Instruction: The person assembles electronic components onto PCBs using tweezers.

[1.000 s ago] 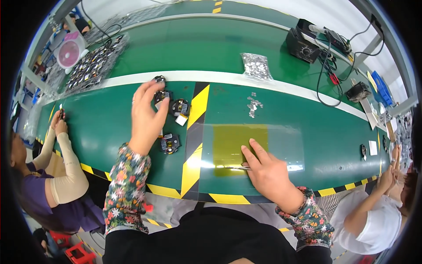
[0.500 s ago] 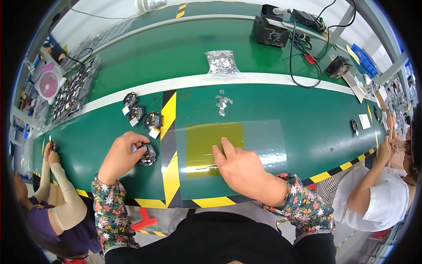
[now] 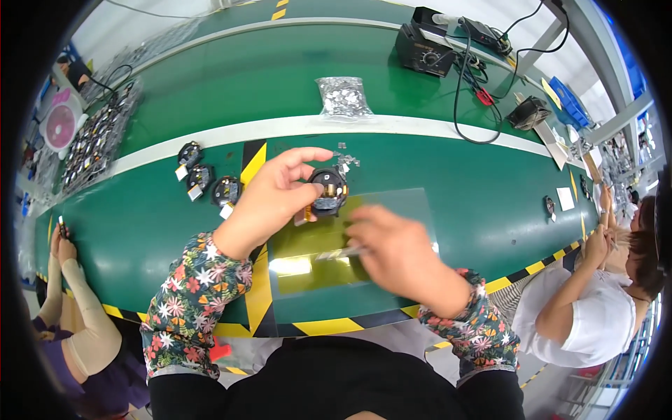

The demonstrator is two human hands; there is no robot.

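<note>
My left hand (image 3: 274,199) is closed on a round black electronic module (image 3: 327,190), held up over the yellow film (image 3: 301,269) with thumb and fingers at its left edge. Metallic and gold-coloured parts show inside the module. Close by on the right, my right hand (image 3: 395,253) is smeared by motion, its fingers closed on a slim silvery tool (image 3: 339,254) that points left; its exact kind is too blurred to tell. The yellow film lies on a clear sheet (image 3: 413,210). Small silvery pieces (image 3: 345,161) lie just beyond the module.
Several similar modules with white tabs, one of them a black module (image 3: 227,190), lie at left beside the yellow-black tape (image 3: 260,290). Farther back are a bag of small parts (image 3: 344,98) and a black box with a dial (image 3: 425,52). People work at both sides.
My left hand has lifted the module off the table and carried it right, over the film. My right hand has left the film surface and now holds a slim silvery tool.
</note>
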